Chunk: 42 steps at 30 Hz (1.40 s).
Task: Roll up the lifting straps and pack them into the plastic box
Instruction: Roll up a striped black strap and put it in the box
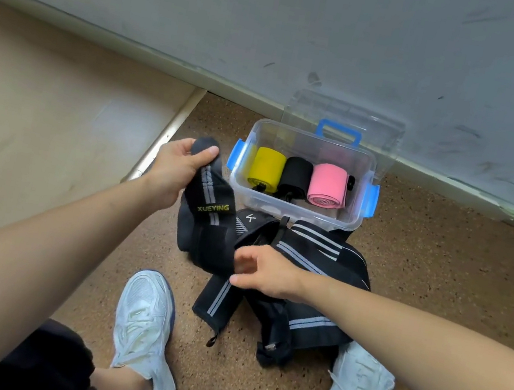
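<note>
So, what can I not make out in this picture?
Head view:
The small black object in the clear plastic box: mostly hidden behind the pink rolled strap.
Number of black grey-striped straps in the floor pile: they overlap, and the right hand covers part.
Right hand's grip: fingers blurred, so holding or only touching is unclear.

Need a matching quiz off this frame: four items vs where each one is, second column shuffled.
Things
1. yellow roll
2. pink roll
3. black roll
4. strap with yellow lettering

Places
A. gripped in the left hand
B. middle of the three rolls in the box
C. in the box, left of the black roll
D. in the box, right of the black roll

Pairs: 1-C, 2-D, 3-B, 4-A
</note>
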{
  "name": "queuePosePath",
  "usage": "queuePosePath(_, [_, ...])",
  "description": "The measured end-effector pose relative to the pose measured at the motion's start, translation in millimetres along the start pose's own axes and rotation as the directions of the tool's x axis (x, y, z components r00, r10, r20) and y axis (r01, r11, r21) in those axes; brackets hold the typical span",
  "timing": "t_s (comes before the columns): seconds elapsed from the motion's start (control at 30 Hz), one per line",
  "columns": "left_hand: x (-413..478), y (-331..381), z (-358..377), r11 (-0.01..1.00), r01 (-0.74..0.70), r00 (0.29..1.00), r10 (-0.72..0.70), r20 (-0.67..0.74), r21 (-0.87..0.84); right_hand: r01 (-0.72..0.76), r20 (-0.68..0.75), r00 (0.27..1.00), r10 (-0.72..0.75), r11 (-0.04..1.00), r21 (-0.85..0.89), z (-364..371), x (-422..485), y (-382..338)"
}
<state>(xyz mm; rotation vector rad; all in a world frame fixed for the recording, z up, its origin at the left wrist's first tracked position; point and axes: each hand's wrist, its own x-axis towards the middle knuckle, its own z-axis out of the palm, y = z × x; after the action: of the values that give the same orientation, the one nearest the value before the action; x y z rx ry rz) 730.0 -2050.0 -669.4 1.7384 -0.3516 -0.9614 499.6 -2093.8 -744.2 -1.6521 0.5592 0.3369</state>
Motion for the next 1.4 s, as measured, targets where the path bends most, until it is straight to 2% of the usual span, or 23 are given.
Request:
queuePosePath(0.03, [2.6, -2.9, -5.7, 1.0, 0.011, 1.0, -0.012, 0.01, 0.024, 0.039, 0.011, 0.999, -0.037, 0.979, -0.199, -2.8, -3.2, 4.4])
queuePosePath(0.1, [5.4, -10.3, -15.6, 0.995, 0.029, 0.999, -0.033, 0.042, 0.093, 0.051, 0.019, 0.999, -0.048, 0.861, -0.505, -15.4, -16.9, 16.1])
queuePosePath(0.2, [5.5, -22.5, -21.2, 0.981, 0.027, 0.998, -0.038, 0.051, 0.191, 0.024, 0.125, 0.986, 0.108, 0.656, -0.754, -37.4, -49.2, 42.0])
queuePosePath(0.27, [5.0, -32.2, -17.1, 0.973, 0.027, 0.997, -0.043, 0.065, 0.23, 0.069, 0.175, 0.966, 0.192, 0.462, -0.884, -44.2, -65.4, 62.1])
queuePosePath(0.33, [2.3, -42.2, -8.0, 0.969, 0.032, 0.994, -0.057, 0.095, 0.246, 0.135, 0.2, 0.957, 0.209, 0.289, -0.948, -41.6, -73.8, 77.7])
queuePosePath(0.43, [-3.6, -56.4, 6.8, 0.959, 0.037, 0.978, -0.092, 0.187, 0.281, 0.152, 0.172, 0.974, 0.145, 0.136, -0.979, -33.6, -75.6, 91.3])
queuePosePath(0.5, [-8.2, -64.7, 15.3, 0.959, 0.046, 0.964, -0.116, 0.241, 0.28, 0.098, 0.114, 0.989, 0.089, 0.165, -0.981, -33.4, -76.8, 93.4])
queuePosePath(0.6, [-15.5, -74.5, 25.6, 0.951, 0.037, 0.951, -0.128, 0.282, 0.308, 0.057, 0.085, 0.993, 0.077, 0.311, -0.949, -39.5, -78.5, 90.3])
queuePosePath(0.7, [-24.5, -83.5, 34.4, 0.937, 0.015, 0.937, -0.135, 0.323, 0.349, 0.025, 0.022, 1.0, -0.012, 0.475, -0.88, -45.0, -83.1, 80.3])
queuePosePath(0.83, [-30.9, -86.3, 45.7, 0.925, -0.022, 0.929, -0.122, 0.35, 0.381, -0.117, -0.209, 0.978, -0.013, 0.792, -0.599, -51.8, -81.6, 58.7])
queuePosePath(0.9, [-33.2, -84.9, 51.5, 0.93, -0.027, 0.923, -0.118, 0.367, 0.366, -0.102, -0.274, 0.96, -0.048, 0.857, -0.505, -56.1, -79.1, 49.0])
queuePosePath(0.97, [-36.4, -81.5, 54.7, 0.918, -0.066, 0.911, -0.104, 0.398, 0.392, -0.029, -0.285, 0.949, -0.136, 0.86, -0.51, -61.5, -79.1, 39.2])
queuePosePath(1.13, [-46.1, -61.2, 61.6, 0.894, -0.126, 0.827, -0.146, 0.544, 0.431, 0.13, -0.216, 0.914, -0.343, 0.752, -0.646, -77.5, -88.0, 13.6])
queuePosePath(1.27, [-52.1, -32.7, 66.6, 0.902, -0.192, 0.769, -0.106, 0.631, 0.386, 0.191, -0.222, 0.86, -0.46, 0.692, -0.696, -91.6, -102.7, -10.6])
queuePosePath(1.4, [-65.4, 7.1, 74.6, 0.919, -0.233, 0.71, -0.063, 0.702, 0.317, 0.274, -0.169, 0.791, -0.588, 0.587, -0.762, -106.8, -123.6, -50.4])
